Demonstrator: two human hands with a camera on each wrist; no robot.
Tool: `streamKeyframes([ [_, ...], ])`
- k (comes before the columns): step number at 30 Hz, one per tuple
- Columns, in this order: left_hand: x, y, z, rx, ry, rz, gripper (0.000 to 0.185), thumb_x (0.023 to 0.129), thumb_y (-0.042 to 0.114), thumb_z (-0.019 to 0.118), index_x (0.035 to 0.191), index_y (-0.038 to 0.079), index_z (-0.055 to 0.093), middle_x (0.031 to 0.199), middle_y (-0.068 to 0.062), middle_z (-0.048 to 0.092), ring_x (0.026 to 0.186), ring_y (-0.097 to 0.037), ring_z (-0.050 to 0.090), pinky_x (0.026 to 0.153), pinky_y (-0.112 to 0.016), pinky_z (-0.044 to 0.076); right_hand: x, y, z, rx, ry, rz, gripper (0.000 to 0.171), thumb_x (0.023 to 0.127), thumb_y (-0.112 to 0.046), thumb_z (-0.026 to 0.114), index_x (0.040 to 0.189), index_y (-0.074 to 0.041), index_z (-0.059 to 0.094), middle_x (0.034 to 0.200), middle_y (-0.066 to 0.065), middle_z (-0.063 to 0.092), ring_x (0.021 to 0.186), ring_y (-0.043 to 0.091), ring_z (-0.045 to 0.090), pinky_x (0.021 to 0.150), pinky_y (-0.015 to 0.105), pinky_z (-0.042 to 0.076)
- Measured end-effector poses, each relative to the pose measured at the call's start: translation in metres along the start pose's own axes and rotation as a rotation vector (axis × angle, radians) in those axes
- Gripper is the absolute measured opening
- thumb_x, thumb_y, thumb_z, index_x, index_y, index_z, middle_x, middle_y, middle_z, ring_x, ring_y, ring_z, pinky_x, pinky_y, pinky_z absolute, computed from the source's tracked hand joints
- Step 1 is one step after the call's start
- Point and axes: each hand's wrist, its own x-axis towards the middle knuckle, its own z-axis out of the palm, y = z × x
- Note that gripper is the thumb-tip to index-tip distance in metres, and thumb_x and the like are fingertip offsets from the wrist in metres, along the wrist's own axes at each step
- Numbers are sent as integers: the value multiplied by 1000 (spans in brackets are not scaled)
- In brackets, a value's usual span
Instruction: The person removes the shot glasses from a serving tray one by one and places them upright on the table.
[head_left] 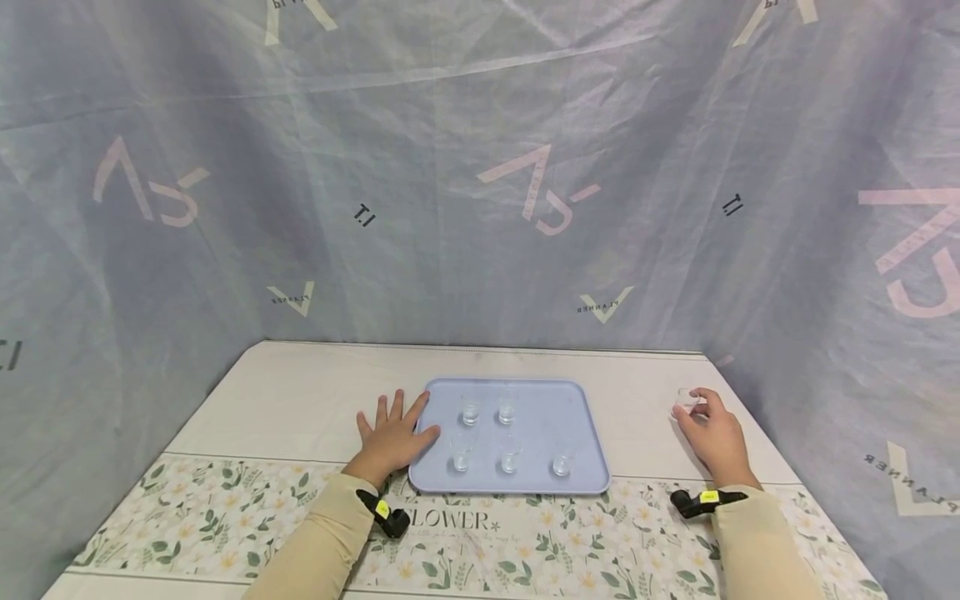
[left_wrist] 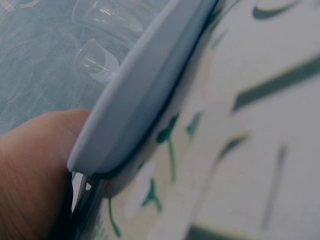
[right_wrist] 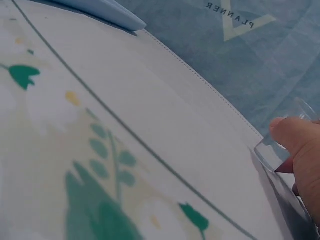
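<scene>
A pale blue tray [head_left: 540, 433] lies on the table with several small clear glasses standing on it, among them a front right glass [head_left: 561, 465] and a back left glass [head_left: 470, 412]. My left hand [head_left: 395, 439] rests spread at the tray's left edge, its thumb over the rim. In the left wrist view the tray's rim [left_wrist: 125, 95] rises close beside that hand, with a glass [left_wrist: 97, 61] behind it. Right of the tray, my right hand [head_left: 716, 433] pinches another clear glass [head_left: 685, 400] between thumb and fingers, close over the white tabletop.
A floral runner [head_left: 225, 517] crosses the front of the white table [head_left: 300, 392]. Grey printed sheeting [head_left: 450, 250] hangs behind the table and at both sides. Each wrist wears a black strap, the left strap [head_left: 384, 512] lying near the tray's front left corner.
</scene>
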Motion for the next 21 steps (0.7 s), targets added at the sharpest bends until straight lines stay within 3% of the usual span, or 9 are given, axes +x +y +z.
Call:
streamKeyframes([
  [10,0,2,-1,1,-3,-8,76,98,63,47,163,28,25,168,-21,9,152,-48,-4,110,-76,-10,0,-6,1,33,6,45,68,99,-40,64,146,0,37,128,34,57,120,52,50,98,64,38],
  [21,2,1,1,7,-10,-16,77,98,64,45,163,29,23,168,-19,7,153,-47,-5,110,-75,-11,1,-22,2,74,197,-62,63,94,-25,72,143,2,44,138,26,51,133,48,39,109,60,29],
])
